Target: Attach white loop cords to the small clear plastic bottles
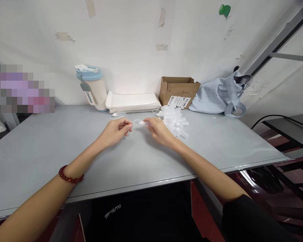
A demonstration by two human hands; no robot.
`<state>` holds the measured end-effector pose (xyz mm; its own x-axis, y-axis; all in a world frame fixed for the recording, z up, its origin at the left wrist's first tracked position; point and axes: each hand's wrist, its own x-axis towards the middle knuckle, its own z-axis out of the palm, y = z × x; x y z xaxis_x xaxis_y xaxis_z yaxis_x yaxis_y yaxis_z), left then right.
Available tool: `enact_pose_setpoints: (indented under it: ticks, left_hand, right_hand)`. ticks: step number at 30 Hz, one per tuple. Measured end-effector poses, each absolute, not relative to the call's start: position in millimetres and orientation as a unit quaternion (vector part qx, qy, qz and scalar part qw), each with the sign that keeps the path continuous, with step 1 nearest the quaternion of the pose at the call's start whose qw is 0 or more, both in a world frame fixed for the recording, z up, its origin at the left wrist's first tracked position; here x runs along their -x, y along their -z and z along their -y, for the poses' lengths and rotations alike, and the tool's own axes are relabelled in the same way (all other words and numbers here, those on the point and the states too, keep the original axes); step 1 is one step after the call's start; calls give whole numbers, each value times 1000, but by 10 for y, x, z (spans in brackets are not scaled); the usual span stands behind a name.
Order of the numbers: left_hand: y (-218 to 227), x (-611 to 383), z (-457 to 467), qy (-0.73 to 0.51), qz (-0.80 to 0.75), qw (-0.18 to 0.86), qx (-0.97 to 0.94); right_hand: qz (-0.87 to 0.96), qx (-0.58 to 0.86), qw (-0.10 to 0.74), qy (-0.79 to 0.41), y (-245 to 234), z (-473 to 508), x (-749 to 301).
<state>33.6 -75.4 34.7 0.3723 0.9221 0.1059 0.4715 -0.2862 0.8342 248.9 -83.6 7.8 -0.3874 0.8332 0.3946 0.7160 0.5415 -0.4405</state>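
My right hand point(159, 130) grips a small white needle-tip squeeze bottle point(141, 123) above the grey table, its thin dark tip pointing left. From the bottle's neck a fine white strap curves over towards my left hand point(118, 129). The thumb and index finger of that hand are pinched together just left of the tip; whatever they hold is too small to make out. Just beyond my right hand lies a pile of similar translucent bottles point(175, 117). Another such bottle point(119, 115) rests behind my left hand, partly hidden by it.
Along the wall stand a cream and blue tumbler point(94, 89), a stack of white trays point(133, 101), an open cardboard box point(178, 92) and a light blue cloth bag point(214, 95). The grey table point(131, 164) ends at a front edge near my body.
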Motion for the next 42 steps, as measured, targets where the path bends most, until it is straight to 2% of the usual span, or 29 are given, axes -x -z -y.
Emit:
enact_pose_setpoints:
  ticks: [15, 42]
  left_hand:
    - [-310, -305, 718, -301, -464, 364, -749]
    - [-313, -306, 718, -288, -463, 362, -756]
  right_hand:
    - [839, 418, 324, -127, -108, 871, -2474]
    - [842, 420, 315, -121, -102, 874, -2467]
